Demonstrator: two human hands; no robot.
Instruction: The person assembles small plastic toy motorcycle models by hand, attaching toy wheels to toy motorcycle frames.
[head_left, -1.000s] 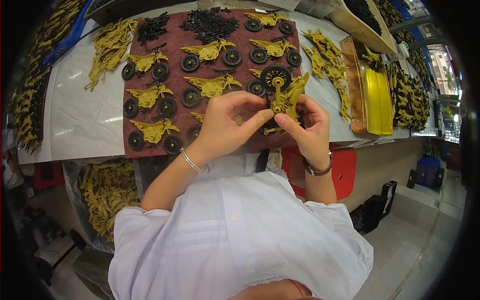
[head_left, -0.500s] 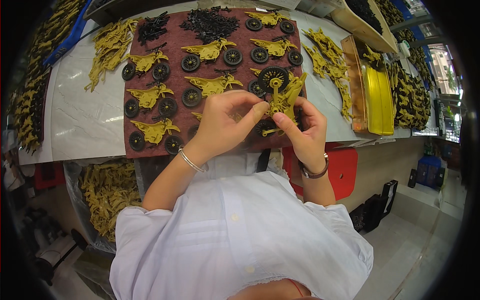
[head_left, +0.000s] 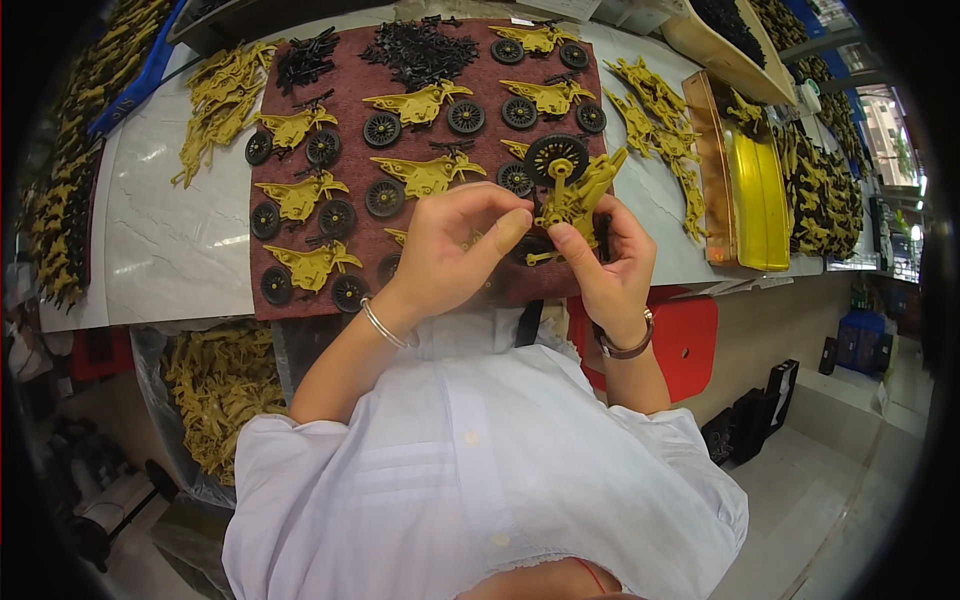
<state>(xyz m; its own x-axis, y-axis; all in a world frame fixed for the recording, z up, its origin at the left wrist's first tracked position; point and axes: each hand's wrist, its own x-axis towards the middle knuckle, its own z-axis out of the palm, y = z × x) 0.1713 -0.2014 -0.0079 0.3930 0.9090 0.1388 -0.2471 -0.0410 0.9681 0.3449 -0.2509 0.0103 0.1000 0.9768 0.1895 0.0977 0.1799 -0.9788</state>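
Observation:
A yellow toy motorcycle [head_left: 582, 198] with a black spoked wheel [head_left: 556, 161] is up off the work mat, gripped between the thumb and fingers of my right hand [head_left: 618, 270]. The wheel end points away from me. My left hand [head_left: 450, 240] is closed in a pinch at the toy's left side, thumb against forefinger; whatever is between those fingertips is too small to make out. Under and around both hands lie more toy motorcycles [head_left: 425, 175] in rows on the dark red mat [head_left: 365, 240], partly covered by my left hand.
Small black parts [head_left: 415, 52] are heaped at the mat's far edge. Loose yellow parts [head_left: 222, 100] lie on the left, with others [head_left: 655, 125] on the right. Beyond those stands a shiny yellow container [head_left: 757, 205]. A bag of yellow pieces [head_left: 220, 395] sits below the table, and a red stool [head_left: 690, 345] at right.
The toy has tilted slightly, its wheel shifting a little to the right. Both hands keep nearly the same place and grip.

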